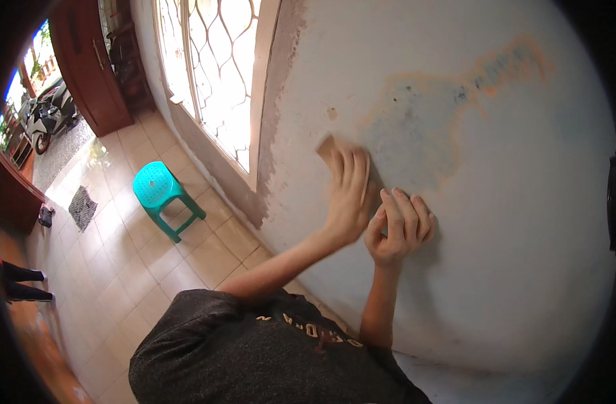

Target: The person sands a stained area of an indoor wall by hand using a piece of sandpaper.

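Note:
My left hand (347, 189) lies against the painted wall (515, 202), its fingers pressing a brown sheet that looks like sandpaper (327, 148). The hand and sheet are slightly blurred; part of the sheet is hidden under the fingers. Just to the right, my right hand (400, 227) is at the wall with its fingers loosely bent and no object visible in it. Above both hands, a bluish-grey worn patch (419, 121) with orange edges and small dark spots spreads up to the right. A small tan mark (332, 112) shows above the sheet.
A barred window (222, 65) has a rough, bare border beside the wall. On the tiled floor (212, 252) stand a turquoise plastic stool (159, 187) and, farther left, a grey mat (82, 208). A motorcycle (45, 118) is outside the brown door (88, 65). Another person's legs (25, 283) show far left.

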`<state>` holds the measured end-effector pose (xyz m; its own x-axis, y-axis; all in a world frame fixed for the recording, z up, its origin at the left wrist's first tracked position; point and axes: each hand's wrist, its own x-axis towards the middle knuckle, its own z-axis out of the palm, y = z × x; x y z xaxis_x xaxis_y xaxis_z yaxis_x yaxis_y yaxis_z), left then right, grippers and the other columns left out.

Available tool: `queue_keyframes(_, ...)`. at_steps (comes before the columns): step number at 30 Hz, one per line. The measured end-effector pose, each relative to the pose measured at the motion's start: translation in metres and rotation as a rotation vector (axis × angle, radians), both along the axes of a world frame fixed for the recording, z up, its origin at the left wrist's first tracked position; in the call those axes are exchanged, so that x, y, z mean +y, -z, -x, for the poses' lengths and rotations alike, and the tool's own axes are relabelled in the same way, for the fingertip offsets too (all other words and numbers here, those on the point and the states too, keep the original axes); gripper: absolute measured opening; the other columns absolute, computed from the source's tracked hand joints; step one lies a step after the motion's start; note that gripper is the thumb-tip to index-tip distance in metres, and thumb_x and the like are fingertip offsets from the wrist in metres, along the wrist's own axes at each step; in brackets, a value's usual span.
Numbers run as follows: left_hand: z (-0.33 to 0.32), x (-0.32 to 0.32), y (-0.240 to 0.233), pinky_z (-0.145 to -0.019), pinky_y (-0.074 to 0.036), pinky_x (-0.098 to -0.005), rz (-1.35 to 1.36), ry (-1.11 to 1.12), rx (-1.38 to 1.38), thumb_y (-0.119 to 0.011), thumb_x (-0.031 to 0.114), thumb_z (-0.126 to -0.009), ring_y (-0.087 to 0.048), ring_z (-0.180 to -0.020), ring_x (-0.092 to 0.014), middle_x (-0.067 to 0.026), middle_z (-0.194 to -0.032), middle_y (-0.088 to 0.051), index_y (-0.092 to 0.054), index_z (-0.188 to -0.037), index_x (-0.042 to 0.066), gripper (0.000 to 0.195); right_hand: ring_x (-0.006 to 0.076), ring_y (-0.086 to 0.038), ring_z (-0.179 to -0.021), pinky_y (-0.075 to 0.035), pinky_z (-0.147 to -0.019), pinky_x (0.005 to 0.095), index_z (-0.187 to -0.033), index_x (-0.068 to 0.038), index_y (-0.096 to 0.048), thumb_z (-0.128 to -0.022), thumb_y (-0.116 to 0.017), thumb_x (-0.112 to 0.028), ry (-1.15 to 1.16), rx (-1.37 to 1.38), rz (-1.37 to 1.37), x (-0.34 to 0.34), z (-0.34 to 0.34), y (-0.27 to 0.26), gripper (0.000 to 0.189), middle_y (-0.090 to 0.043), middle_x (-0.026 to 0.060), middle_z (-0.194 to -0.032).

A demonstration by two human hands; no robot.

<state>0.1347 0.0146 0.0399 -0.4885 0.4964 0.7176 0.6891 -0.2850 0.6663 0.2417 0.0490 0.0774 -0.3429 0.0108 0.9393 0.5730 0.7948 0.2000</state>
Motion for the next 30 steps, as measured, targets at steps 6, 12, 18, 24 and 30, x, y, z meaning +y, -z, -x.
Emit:
queue_keyframes(6, -0.003, -0.002, -0.007, -0.118, -0.01, -0.063, 0.102, 0.017, 0.121, -0.043, 0.013, -0.101, -0.009, -0.141, -0.064, -0.0354, -0.154, -0.021, -0.023, -0.148, -0.013, 0.057, 0.028, -0.055, -0.119, -0.039, -0.106, 0.042, -0.109, -0.014, -0.073, -0.093, -0.058, -0.016, -0.222, -0.021, 0.13, -0.007, -0.02, -0.013, 0.022, -0.067, 0.0016, -0.118)
queue_keyframes(12, 0.025, 0.006, -0.08, -0.12, -0.009, -0.0607, -0.176, -0.081, -0.025, -0.038, 0.005, -0.1, -0.005, -0.146, -0.057, -0.0348, -0.158, -0.016, -0.024, -0.149, -0.014, 0.054, 0.0324, -0.056, -0.119, -0.046, -0.103, 0.0446, -0.111, -0.01, -0.071, -0.093, -0.058, -0.012, -0.402, -0.071, 0.265, -0.006, -0.047, -0.02, 0.022, -0.066, 0.0055, -0.118)
queue_keyframes(18, 0.01, 0.006, -0.049, -0.12, -0.01, -0.0594, -0.085, -0.054, 0.084, -0.04, 0.004, -0.098, -0.004, -0.147, -0.058, -0.0347, -0.158, -0.016, -0.021, -0.15, -0.015, 0.058, 0.0325, -0.057, -0.119, -0.046, -0.103, 0.0444, -0.11, -0.009, -0.071, -0.092, -0.059, -0.01, -0.51, -0.126, 0.321, -0.008, -0.049, -0.028, 0.021, -0.067, 0.0068, -0.116)
queue_keyframes(24, 0.028, 0.013, -0.081, -0.121, -0.009, -0.0583, -0.195, -0.196, 0.099, -0.037, 0.002, -0.099, -0.004, -0.147, -0.058, -0.0348, -0.158, -0.017, -0.02, -0.151, -0.013, 0.057, 0.0331, -0.058, -0.119, -0.046, -0.102, 0.045, -0.109, -0.008, -0.071, -0.091, -0.061, -0.008, -0.571, -0.137, 0.364, -0.01, -0.056, -0.029, 0.021, -0.068, 0.0077, -0.114)
queue_keyframes(30, -0.01, 0.008, -0.05, -0.121, -0.011, -0.0575, -0.092, -0.039, 0.093, -0.038, 0.006, -0.1, -0.003, -0.147, -0.058, -0.0334, -0.158, -0.019, -0.019, -0.152, -0.011, 0.058, 0.0337, -0.059, -0.116, -0.046, -0.104, 0.0462, -0.108, -0.007, -0.071, -0.09, -0.061, -0.005, -0.578, -0.132, 0.415, -0.015, -0.071, -0.018, 0.021, -0.067, 0.0096, -0.114)
